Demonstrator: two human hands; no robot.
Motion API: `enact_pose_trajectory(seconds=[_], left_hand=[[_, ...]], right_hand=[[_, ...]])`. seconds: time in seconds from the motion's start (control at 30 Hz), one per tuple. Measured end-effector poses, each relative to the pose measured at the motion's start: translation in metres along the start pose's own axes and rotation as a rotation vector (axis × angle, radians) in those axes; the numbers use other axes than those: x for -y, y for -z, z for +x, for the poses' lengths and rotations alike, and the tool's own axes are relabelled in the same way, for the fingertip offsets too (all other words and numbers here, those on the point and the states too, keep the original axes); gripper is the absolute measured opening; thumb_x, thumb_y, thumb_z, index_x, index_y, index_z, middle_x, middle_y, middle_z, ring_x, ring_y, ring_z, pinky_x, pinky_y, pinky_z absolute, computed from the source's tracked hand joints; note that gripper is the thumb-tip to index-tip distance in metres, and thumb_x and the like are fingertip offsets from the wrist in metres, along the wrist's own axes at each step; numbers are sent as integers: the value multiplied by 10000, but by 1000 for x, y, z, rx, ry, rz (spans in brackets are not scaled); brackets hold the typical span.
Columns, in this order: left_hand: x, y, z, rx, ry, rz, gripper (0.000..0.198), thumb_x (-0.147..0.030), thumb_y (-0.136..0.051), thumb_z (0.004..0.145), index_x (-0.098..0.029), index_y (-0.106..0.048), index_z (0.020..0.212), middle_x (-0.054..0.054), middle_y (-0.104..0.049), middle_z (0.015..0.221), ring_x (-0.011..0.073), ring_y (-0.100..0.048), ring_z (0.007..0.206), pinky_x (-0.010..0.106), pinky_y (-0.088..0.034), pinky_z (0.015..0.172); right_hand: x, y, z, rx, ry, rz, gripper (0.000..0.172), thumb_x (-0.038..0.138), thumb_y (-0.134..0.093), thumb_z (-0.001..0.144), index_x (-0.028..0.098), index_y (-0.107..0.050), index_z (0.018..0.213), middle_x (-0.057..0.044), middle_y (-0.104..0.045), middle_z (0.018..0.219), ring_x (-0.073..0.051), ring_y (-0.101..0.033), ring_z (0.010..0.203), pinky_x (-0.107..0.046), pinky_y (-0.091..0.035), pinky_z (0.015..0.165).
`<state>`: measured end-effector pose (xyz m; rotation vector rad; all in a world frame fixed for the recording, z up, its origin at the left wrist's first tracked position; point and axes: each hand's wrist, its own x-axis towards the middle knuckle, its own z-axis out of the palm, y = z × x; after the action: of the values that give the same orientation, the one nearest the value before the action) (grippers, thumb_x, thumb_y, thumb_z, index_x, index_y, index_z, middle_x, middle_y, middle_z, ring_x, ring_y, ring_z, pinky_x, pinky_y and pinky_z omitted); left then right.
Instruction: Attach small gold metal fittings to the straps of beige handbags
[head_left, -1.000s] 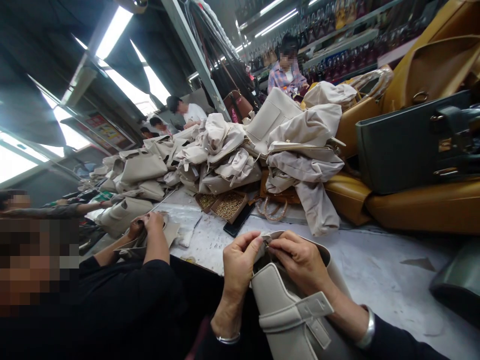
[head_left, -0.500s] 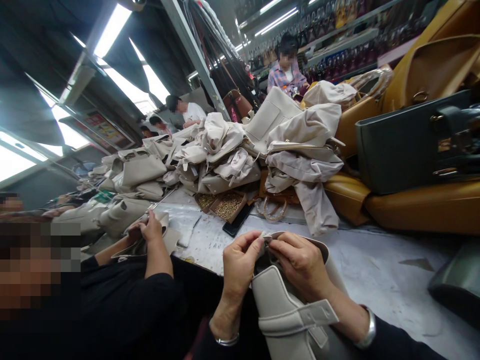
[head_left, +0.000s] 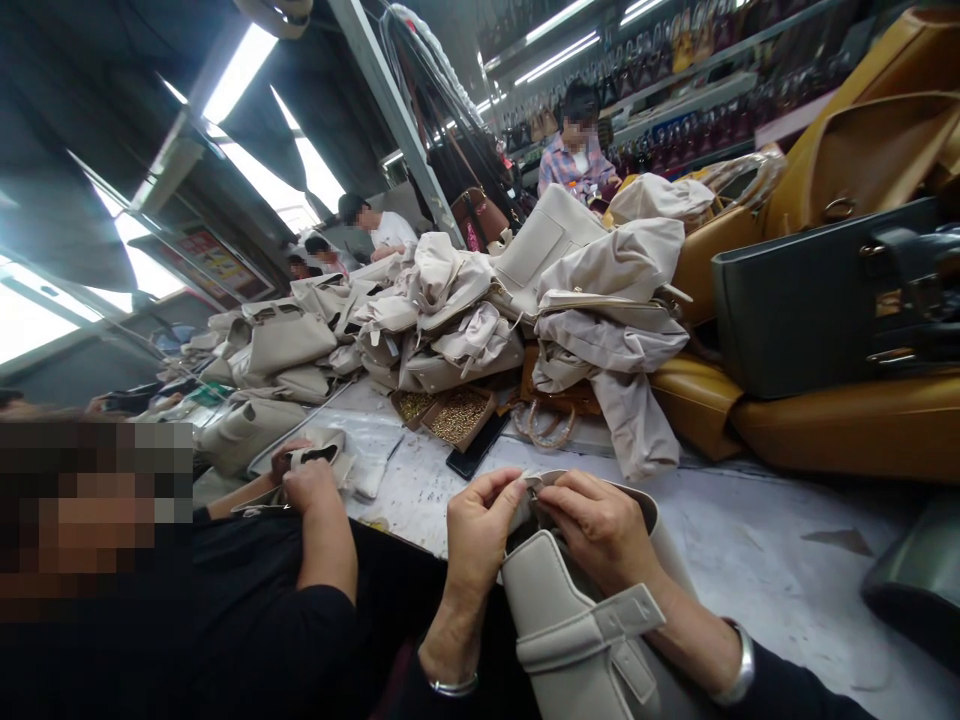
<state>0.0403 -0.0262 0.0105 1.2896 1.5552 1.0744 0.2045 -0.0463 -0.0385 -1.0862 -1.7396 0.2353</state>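
A light grey-beige handbag (head_left: 555, 600) stands in front of me at the table's edge, its strap tab with small holes sticking out to the right. My left hand (head_left: 480, 520) pinches the bag's upper edge between thumb and fingers. Close beside it, my right hand (head_left: 600, 520) is closed with its fingertips on a small dark piece at that same edge. The piece is too small and too covered to name. Part of the bag's opening shows dark below the hands.
A phone (head_left: 477, 446) lies by a box of small gold-coloured metal pieces (head_left: 459, 415). Pale bags (head_left: 442, 300) are heaped behind, with mustard bags (head_left: 847, 415) and a dark green bag (head_left: 817, 305) at right. A co-worker in black (head_left: 255, 600) sits close on my left, handling another pale bag.
My hands stay almost in place at the bag's edge, with slight finger movement. The co-worker's hands on the left have lowered and shifted over their bag. The view has tilted slightly.
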Motion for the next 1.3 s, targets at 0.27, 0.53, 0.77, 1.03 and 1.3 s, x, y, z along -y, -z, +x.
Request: enact_pose_trajectory(seconds=[0.27,0.53,0.77,1.03,1.3], left_hand=[[-7,-2,-1,-9,-9,27,309,-358,-802,749,-124,-820,950,99,-826,894,248,-771,877,293,-594,818],[-11,-5,-3,-8,-65,53,261,-336,-791,760,-139,-829,928,93,-827,894,237,-770,851,298,-597,824],[-12,-6,-4,-18,-72,40,259,-325,-797,761,-135,-829,932,98,-827,899,237,-769,840,301,-607,808],[-16,-6,-6,-8,-107,8,266,-349,-822,737,-138,-830,899,96,-822,862,229,-758,795,302,-616,768],[-9,-6,-4,20,-98,61,258,-346,-783,763,-147,-820,922,68,-812,855,193,-720,746,267,-584,719]], right_hand=[[-1,1,0,37,13,-47,243,186,-487,1058,196,-719,983,-43,-648,845,-177,-587,761,-285,-428,706],[-3,0,-1,32,-2,-21,244,179,-489,1060,202,-713,967,-45,-645,852,-177,-595,789,-272,-441,716],[-2,1,1,40,-30,-11,209,188,-516,1048,199,-699,947,-42,-665,867,-185,-604,811,-285,-452,733],[1,6,6,115,-71,-75,201,146,-544,1007,223,-696,900,-29,-663,852,-184,-610,799,-282,-446,704],[3,10,13,172,-237,-54,122,158,-697,923,221,-672,822,-3,-662,849,-190,-649,775,-300,-438,704]])
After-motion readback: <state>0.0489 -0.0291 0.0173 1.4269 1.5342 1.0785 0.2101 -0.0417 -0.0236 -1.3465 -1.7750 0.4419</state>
